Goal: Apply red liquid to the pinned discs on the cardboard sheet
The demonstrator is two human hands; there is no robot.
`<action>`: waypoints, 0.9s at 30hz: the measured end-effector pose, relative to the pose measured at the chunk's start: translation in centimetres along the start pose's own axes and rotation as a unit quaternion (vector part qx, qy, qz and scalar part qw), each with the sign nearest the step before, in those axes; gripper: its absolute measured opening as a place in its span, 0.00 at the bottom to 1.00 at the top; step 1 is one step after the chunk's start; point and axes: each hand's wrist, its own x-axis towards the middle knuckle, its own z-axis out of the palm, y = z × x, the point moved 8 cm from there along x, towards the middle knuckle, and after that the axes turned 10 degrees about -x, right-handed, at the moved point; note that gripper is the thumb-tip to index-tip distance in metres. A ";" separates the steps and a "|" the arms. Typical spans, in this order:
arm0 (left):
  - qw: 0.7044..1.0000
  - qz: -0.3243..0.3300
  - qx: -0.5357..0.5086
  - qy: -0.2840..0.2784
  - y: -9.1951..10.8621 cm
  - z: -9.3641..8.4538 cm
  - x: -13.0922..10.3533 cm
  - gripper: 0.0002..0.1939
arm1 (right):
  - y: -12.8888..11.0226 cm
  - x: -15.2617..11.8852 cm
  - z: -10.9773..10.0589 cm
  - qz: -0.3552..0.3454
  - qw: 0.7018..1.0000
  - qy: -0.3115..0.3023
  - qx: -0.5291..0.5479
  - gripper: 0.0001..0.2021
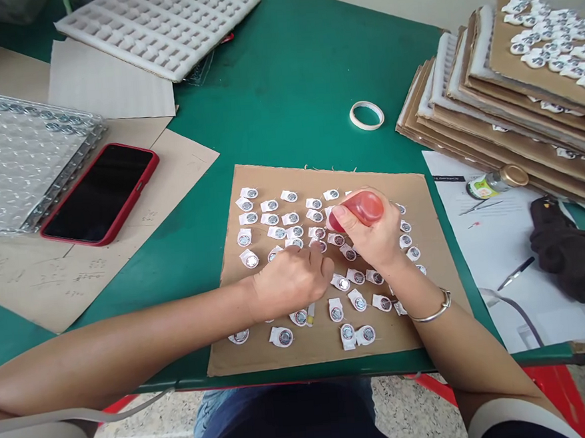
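Observation:
A brown cardboard sheet [311, 348] lies in front of me, covered with several small white tabbed pieces [282, 337], each with a round silvery disc. My right hand [376, 236] is wrapped around a red, see-through squeeze bottle [364, 208], tilted over the middle of the sheet. Just left of it, my left hand [293, 272] is low over the pieces with its fingers curled together. Whatever its fingertips pinch, if anything, is hidden. Close by both hands is a white piece [318, 246] near the left fingertips.
At left lie a red-cased phone [100, 196] and a clear plastic tray [23, 164]. A white moulded tray [163, 28] sits at the back. On the right are a tape roll [367, 116], stacked cardboard sheets [465, 110], a small jar [497, 181], tweezers [515, 273] and a dark cloth [573, 253].

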 end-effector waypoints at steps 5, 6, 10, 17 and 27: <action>0.999 -0.001 -0.023 -0.026 -0.3 0.3 -0.1 0.11 | -0.3 0.1 -0.1 -0.003 1.000 -0.011 -0.004 0.12; 0.999 -0.002 -0.030 -0.031 -0.3 0.3 -0.1 0.11 | -0.3 0.1 -0.1 -0.005 1.000 -0.015 -0.005 0.12; 0.998 -0.009 -0.056 -0.022 -0.7 0.1 0.0 0.10 | -0.5 -0.1 0.2 -0.015 1.000 -0.022 -0.008 0.12; 0.976 -0.097 -0.192 -0.034 -4.0 0.3 -0.4 0.09 | -0.9 0.7 -0.7 0.026 0.998 -0.056 0.030 0.12; 0.889 -0.177 -0.421 -0.007 -7.1 -0.2 -0.6 0.08 | 2.4 -3.6 -3.8 0.146 0.987 -0.010 0.071 0.17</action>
